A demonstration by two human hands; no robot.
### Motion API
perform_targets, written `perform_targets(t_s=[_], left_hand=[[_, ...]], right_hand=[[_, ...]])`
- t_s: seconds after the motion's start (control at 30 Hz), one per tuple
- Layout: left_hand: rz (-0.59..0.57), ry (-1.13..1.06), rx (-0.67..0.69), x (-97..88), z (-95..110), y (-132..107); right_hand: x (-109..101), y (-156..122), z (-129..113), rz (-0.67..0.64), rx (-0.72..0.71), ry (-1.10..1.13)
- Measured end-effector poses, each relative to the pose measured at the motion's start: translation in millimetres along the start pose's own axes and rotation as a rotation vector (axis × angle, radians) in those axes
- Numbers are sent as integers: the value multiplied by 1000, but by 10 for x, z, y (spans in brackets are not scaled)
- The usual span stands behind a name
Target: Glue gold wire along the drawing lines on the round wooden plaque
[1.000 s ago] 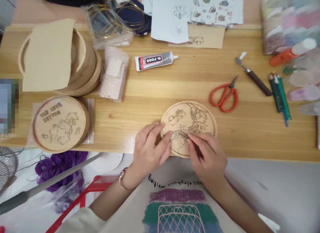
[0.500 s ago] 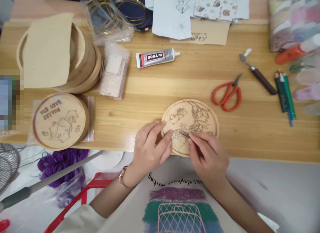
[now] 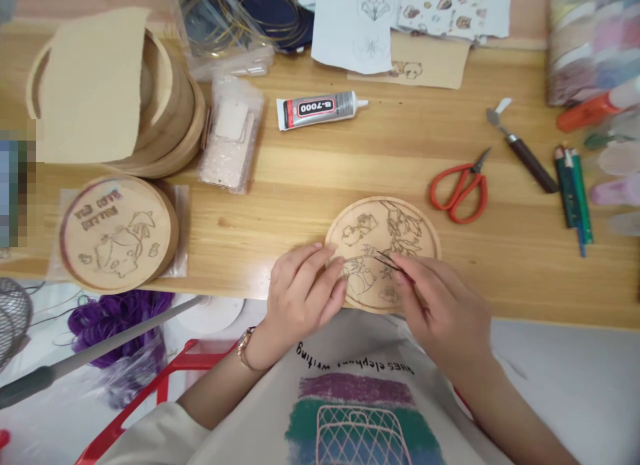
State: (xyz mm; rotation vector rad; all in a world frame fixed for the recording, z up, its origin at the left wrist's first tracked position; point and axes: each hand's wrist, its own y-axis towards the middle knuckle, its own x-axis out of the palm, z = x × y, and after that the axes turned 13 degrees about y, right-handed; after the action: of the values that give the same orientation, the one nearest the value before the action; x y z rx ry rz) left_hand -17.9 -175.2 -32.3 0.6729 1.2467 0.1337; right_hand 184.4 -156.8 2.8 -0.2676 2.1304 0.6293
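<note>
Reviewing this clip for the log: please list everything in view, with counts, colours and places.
Engraved wooden disc: 1, pale tan, under the hands.
Lettered wooden disc: 1, pale tan, left, on clear plastic.
Wooden hoops: a stack, tan, upper left, under tan paper.
B-7000 glue tube: 1, silver and black, centre.
Scissors: 1, red handles, right.
Palette knife: 1, dark handle, right.
Gold wire: coils, bagged, top.
Sketch paper: white, top.
Left hand: 1, on the engraved disc, rose-gold watch.
Right hand: 1, holding a slim pointed tool.
</note>
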Motion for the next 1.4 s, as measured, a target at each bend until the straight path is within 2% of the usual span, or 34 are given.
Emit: perform_targets(t_s=[0.1,0.23,0.53,1.4], left_hand=[[13,-1,2,-2,-2,2],[1,-6,29,-10,-4,13],[1,23,60,-15,3,41],[-31,29,62,-16,0,45]], right_hand=[[-44,99,21,-102,-80,-50],[-47,199,16,-164,-132,-88],[20,265,45,-173,-262,-96],[58,277,36,-136,-265,-87]])
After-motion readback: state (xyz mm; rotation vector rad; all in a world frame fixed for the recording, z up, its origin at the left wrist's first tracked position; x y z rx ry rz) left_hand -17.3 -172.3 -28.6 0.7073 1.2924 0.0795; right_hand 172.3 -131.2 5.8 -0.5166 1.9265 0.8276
